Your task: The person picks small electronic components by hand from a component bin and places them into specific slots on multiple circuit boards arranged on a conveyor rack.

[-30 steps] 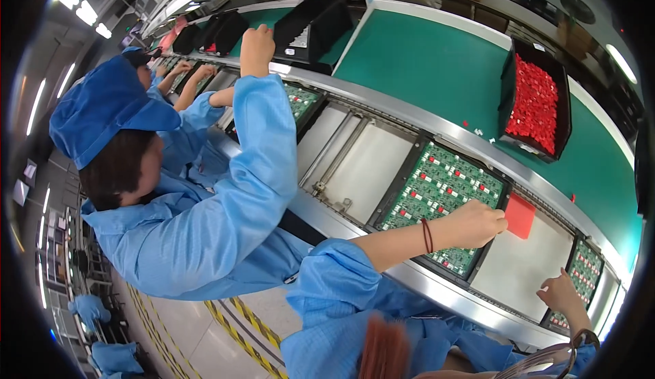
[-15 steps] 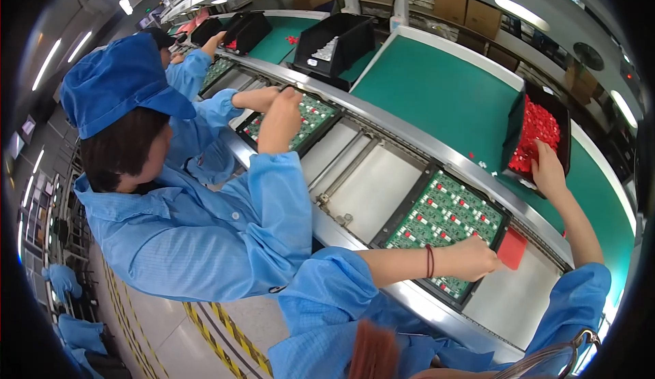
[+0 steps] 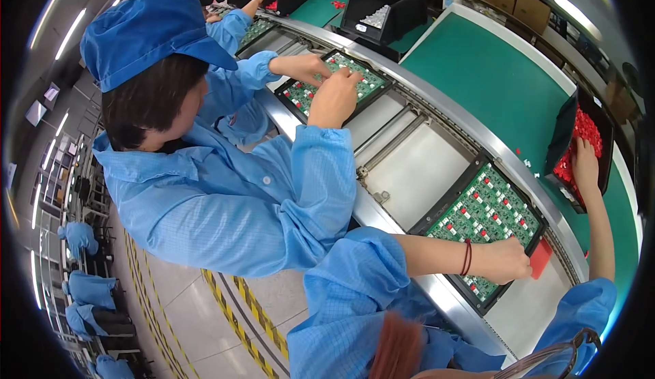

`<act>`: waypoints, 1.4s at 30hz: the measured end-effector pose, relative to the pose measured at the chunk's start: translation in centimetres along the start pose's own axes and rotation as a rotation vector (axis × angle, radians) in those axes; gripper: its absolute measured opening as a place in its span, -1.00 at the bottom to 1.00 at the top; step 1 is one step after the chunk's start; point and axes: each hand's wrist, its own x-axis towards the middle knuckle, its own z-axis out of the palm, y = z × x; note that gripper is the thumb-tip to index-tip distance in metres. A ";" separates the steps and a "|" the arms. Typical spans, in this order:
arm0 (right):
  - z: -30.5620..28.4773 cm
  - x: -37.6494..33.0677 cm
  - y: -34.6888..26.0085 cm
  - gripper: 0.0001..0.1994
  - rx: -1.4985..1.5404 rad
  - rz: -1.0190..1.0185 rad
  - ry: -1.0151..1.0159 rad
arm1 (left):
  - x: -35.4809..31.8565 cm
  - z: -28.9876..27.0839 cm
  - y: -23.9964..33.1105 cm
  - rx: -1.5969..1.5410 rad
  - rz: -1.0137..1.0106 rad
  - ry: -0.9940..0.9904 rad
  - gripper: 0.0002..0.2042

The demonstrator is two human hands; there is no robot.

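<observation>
My left hand (image 3: 501, 261) is closed at the near right edge of a framed green circuit board panel (image 3: 486, 208) that carries several small red and white parts. What its fingertips hold, if anything, is hidden. Right beside them is a flat red piece (image 3: 541, 259) on the pale conveyor surface; whether the fingers grip it, I cannot tell. My right hand (image 3: 585, 165) reaches into a black bin (image 3: 561, 133) at the right, its fingers curled into a heap of small red parts (image 3: 585, 133). The fingertips are hidden there.
To my left a co-worker in a blue cap (image 3: 153, 31) leans over another framed board (image 3: 372, 79), both hands on it. A black bin (image 3: 399, 21) of pale parts stands farther back. A green worktop (image 3: 477, 72) borders the metal conveyor rail (image 3: 450, 120). A few loose parts lie near my bin.
The whole view has shifted, so the scene sits farther right and partly higher. My right hand reaches into the red parts in both frames; my left stays at the board's edge. The co-worker's hands have shifted over their board.
</observation>
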 end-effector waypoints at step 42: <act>-16.5 -9.6 -14.1 -0.83 0.773 -0.405 -0.153 | 0.9 -4.1 -4.1 -2.029 -0.888 0.418 -0.48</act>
